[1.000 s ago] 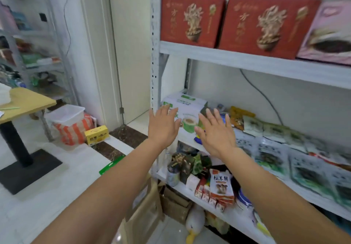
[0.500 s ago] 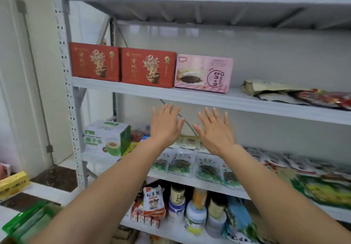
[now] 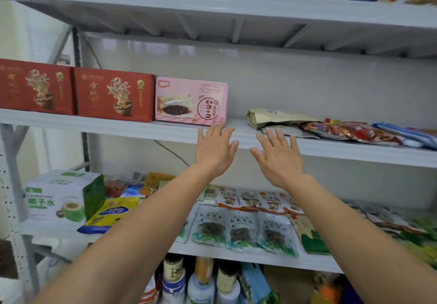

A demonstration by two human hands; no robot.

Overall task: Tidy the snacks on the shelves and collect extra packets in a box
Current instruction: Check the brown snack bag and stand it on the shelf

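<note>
Reaching, head view: left hand (image 3: 216, 152) and right hand (image 3: 279, 159) are both raised, fingers spread, holding nothing, in front of the middle shelf (image 3: 118, 128) edge.
Loose packets: tan packet (image 3: 276, 118) and red packets (image 3: 350, 131) lie flat on that shelf, up and right of the right hand, long axes running along the shelf.
Nearer hand: the right. The left's fingertips are just below the pink box (image 3: 191, 101).

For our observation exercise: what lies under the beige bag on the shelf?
A flat grey packet pokes out beneath the beige bag; the rest of it is covered.
</note>
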